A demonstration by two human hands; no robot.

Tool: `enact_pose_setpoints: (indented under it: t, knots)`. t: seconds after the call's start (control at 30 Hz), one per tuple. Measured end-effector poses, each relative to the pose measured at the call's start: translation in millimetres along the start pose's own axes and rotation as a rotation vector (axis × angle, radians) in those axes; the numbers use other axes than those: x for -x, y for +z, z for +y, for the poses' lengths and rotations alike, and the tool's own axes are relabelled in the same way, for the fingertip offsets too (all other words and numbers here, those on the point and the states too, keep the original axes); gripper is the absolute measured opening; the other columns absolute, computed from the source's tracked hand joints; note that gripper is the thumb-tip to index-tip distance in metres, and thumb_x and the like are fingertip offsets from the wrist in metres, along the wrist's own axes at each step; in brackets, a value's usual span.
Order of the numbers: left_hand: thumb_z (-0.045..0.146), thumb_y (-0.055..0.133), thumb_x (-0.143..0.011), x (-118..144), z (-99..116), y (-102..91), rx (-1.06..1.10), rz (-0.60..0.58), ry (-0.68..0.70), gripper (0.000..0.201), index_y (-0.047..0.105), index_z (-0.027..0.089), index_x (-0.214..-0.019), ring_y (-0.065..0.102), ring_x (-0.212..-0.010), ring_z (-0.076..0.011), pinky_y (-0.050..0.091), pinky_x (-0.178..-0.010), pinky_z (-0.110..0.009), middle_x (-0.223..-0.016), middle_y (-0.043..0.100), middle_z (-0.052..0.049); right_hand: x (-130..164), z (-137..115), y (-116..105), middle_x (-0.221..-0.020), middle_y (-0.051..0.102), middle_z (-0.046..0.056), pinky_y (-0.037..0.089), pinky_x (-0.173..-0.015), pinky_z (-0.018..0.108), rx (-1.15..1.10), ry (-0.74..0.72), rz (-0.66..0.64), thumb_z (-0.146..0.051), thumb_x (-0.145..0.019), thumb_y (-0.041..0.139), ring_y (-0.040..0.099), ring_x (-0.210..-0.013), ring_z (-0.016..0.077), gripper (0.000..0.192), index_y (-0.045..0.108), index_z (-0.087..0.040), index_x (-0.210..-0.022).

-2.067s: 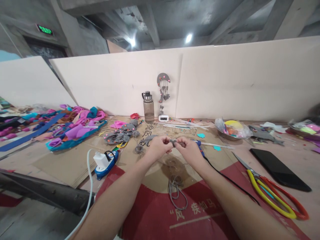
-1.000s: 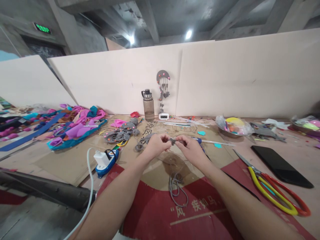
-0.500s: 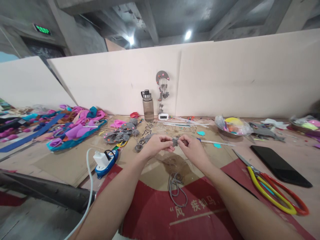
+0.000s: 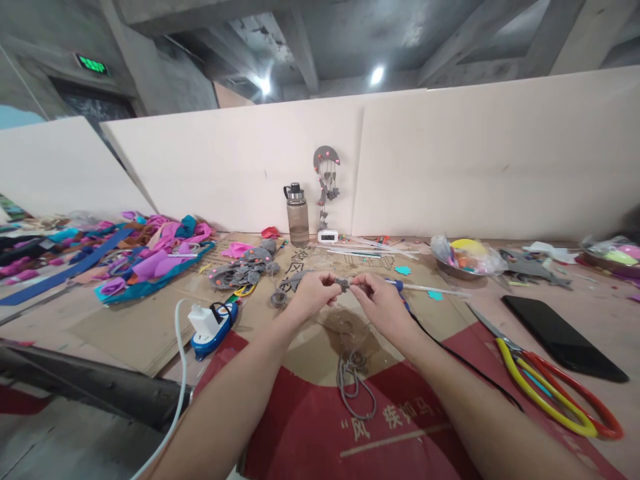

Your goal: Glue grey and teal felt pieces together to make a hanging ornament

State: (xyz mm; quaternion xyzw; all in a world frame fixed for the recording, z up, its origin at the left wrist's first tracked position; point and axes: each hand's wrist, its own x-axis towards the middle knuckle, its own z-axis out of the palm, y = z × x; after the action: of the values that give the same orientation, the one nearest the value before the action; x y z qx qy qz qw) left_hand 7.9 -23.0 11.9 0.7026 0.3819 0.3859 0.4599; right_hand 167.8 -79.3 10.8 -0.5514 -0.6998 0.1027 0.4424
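Note:
Both hands meet above the cardboard sheet (image 4: 310, 360), pinching a small grey felt piece (image 4: 343, 285) between them. My left hand (image 4: 319, 291) is closed on its left side, thumb against fingers. My right hand (image 4: 374, 297) pinches the right side with thumb and forefinger. The piece's exact shape is partly covered by fingertips. Below the hands a loose grey cord (image 4: 354, 387) lies in loops on the cardboard. Just beyond my right hand sits a blue glue gun (image 4: 399, 285), partly hidden, its black cable running toward the right forearm.
Yellow-and-red scissors (image 4: 545, 387) and a black phone (image 4: 563, 337) lie at right. A blue power strip (image 4: 215, 330) with a white plug is at left. Grey felt pieces (image 4: 245, 267), a bottle (image 4: 298, 220), a small clock (image 4: 328, 236) and a bowl (image 4: 460, 267) stand farther back.
The felt piece has shifted slightly left between my hands, and my right fingers have opened out a little. More of the glue gun and its cable shows now.

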Motion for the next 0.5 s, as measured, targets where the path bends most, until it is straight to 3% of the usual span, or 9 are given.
enact_pose_setpoints:
  t: [0.23,0.4,0.5]
  knots:
    - [0.02,0.053,-0.065,-8,-8,-12.8,-0.341,0.319,0.154,0.008,0.06,0.015,-0.065,0.047,-0.054,-0.0095,0.035,-0.054,-0.021,-0.057,0.055,0.002,1,-5,0,-0.071,0.057,0.001,0.036,-0.069,0.029,-0.122,-0.029,-0.034,-0.03,-0.086,0.049,0.05,-0.07,0.0153,0.021,0.06,-0.019,-0.073]
    - [0.022,0.053,-0.065,-15,-12,-41.5,-0.341,0.575,0.116,0.01,0.06,0.015,-0.062,0.047,-0.053,-0.01,0.036,-0.054,-0.021,-0.054,0.054,0.002,1,-15,-12,-0.058,0.039,-0.005,0.027,-0.051,0.024,-0.598,0.158,-0.15,-0.041,-0.083,0.055,0.034,-0.052,0.0092,0.025,0.065,-0.019,-0.08]
    - [0.023,0.053,-0.065,-21,-22,-57.6,-0.16,0.65,0.05,0.011,0.06,0.015,-0.066,0.046,-0.047,-0.0091,0.036,-0.048,-0.021,-0.053,0.053,0.003,1,-20,-24,-0.055,0.029,-0.007,0.02,-0.046,0.022,-0.934,0.195,-0.193,-0.042,-0.079,0.064,0.024,-0.049,0.0068,0.024,0.065,-0.019,-0.083]
